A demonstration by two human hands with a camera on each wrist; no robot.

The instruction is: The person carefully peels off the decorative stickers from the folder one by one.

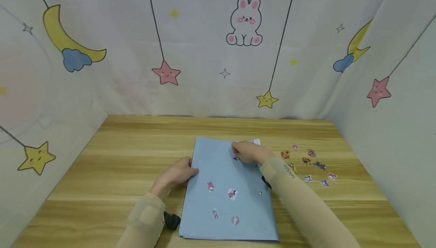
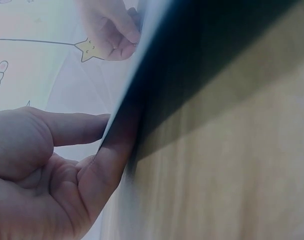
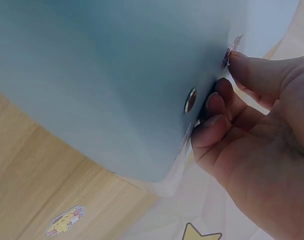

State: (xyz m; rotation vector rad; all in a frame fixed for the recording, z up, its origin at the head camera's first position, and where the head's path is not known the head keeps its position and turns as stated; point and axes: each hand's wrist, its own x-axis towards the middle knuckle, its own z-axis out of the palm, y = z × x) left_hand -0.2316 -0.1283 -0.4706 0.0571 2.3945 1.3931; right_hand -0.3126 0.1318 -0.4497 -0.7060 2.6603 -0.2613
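Head view: right hand (image 1: 251, 152) pinches sticker (image 1: 236, 158), sleeve (image 1: 303, 197) lettering (image 1: 289, 171) blurred.

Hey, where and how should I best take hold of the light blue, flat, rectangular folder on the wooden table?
I'd pinch the folder along its long left edge, coming from the left, thumb on top and fingers beneath. It is thin and flat, and the left hand grips it there that way. The small, colourful cartoon stickers on it lie inward from that edge, so fingers should clear them.
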